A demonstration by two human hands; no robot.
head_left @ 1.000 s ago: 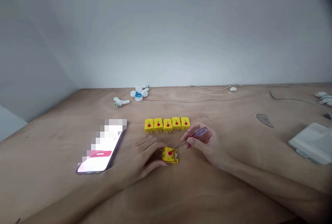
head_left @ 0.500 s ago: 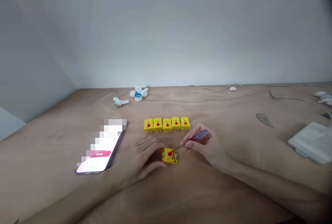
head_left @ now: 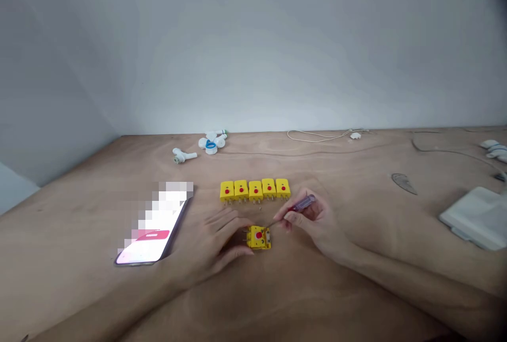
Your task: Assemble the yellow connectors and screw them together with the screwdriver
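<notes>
From where I stand, the opened yellow plastic plug with a red round centre (head_left: pixel 254 239) hasn't budged: the left hand (head_left: pixel 222 237) steadies its pin end, at nine o'clock, between thumb and forefinger. The right hand (head_left: pixel 315 225) pinches a thin screwdriver with a clear purplish handle (head_left: pixel 304 203), tip meeting the plug around two o'clock. Only its tilt has shifted slightly, so the work seems fixed on one spot.
</notes>
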